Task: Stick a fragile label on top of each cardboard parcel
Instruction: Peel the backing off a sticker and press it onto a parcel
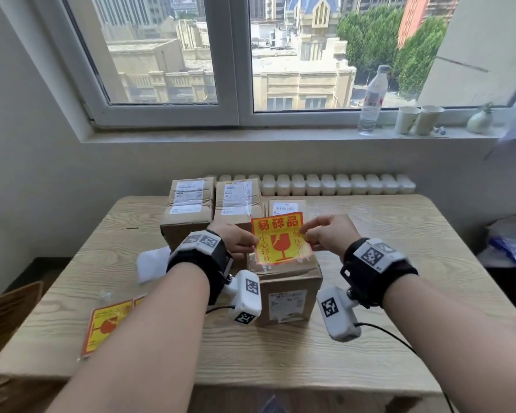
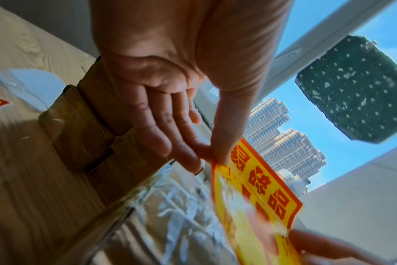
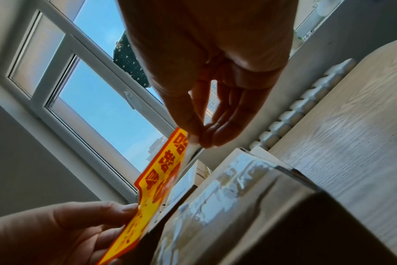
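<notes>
Label in hand: yellow rectangular fragile sticker with orange-red border, broken-glass symbol and printed characters (image 1: 280,241), held up between both hands, tilted, its lower edge just above the top of the nearest parcel
Left hand (image 1: 236,238): thumb and forefinger pinch the sticker's left edge; remaining fingers (image 2: 156,125) lie straight and relaxed below the pinch
Right hand (image 1: 329,235): thumb and fingertips pinch the sticker's right edge near the top corner; a white strip, probably backing paper, shows at the fingertips (image 3: 206,138) in the right wrist view
Nearest parcel: brown cardboard box wrapped in clear tape (image 1: 286,289), directly under the fingers of both hands; no fragile sticker on its top yet
Progress: none of the visible parcel tops carries a yellow sticker; three more taped brown cardboard boxes with white shipping slips (image 1: 236,201) stand beyond the fingers and also look unlabelled, so I judge the job is at its first parcel
Left to do: lower and press this sticker flat, then repeat for the rest
Spare labels: yellow sheet of the same stickers (image 1: 108,323), lying on the light wood-grain table (image 1: 399,263) well left of the left hand
Nearby: crumpled white paper (image 1: 152,262), just left of the left fingers
Obstructions: nothing lies between sticker and box top; wrinkled tape may hinder flat adhesion
</notes>
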The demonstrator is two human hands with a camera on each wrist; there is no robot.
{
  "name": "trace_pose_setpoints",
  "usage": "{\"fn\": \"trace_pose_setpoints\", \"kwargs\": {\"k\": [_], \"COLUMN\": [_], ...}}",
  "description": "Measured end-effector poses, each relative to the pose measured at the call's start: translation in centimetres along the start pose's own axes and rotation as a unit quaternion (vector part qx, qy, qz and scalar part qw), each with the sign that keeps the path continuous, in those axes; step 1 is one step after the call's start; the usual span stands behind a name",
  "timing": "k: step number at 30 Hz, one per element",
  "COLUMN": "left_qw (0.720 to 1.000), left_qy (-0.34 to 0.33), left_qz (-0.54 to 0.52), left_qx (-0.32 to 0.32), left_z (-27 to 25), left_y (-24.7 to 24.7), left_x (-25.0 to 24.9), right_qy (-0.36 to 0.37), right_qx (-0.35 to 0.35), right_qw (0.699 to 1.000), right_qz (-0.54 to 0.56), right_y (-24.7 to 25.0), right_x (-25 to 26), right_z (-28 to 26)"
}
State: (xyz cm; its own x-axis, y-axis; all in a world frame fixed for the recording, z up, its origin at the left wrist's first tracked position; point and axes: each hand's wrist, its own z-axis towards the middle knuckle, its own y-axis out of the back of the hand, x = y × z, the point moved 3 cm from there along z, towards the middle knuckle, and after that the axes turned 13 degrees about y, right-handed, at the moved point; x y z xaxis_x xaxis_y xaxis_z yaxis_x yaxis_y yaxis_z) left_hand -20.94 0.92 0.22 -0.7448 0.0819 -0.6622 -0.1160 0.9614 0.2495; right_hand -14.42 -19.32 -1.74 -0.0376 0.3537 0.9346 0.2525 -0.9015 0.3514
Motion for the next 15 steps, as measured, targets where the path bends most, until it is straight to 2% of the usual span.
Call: {"fn": "trace_pose_setpoints", "kwargs": {"k": [5,15], "left_qw": [0.998,0.998], "left_qy": [-0.018,-0.016], "left_qz": [0.002,0.006], "left_qx": [-0.064,-0.060], "left_z": [0.7,1.4], "left_y": [-0.4,-1.1], "left_x": [1.1,1.7], "right_qy": [0.006,0.025], "right_qx": [0.026,0.000], "right_qw": [0.997,0.993], "right_qz": [-0.069,-0.117], "right_y": [-0.9,-0.9], "right_x": [-1.1,-2.1], "right_z": [-0.7,-1.0]}}
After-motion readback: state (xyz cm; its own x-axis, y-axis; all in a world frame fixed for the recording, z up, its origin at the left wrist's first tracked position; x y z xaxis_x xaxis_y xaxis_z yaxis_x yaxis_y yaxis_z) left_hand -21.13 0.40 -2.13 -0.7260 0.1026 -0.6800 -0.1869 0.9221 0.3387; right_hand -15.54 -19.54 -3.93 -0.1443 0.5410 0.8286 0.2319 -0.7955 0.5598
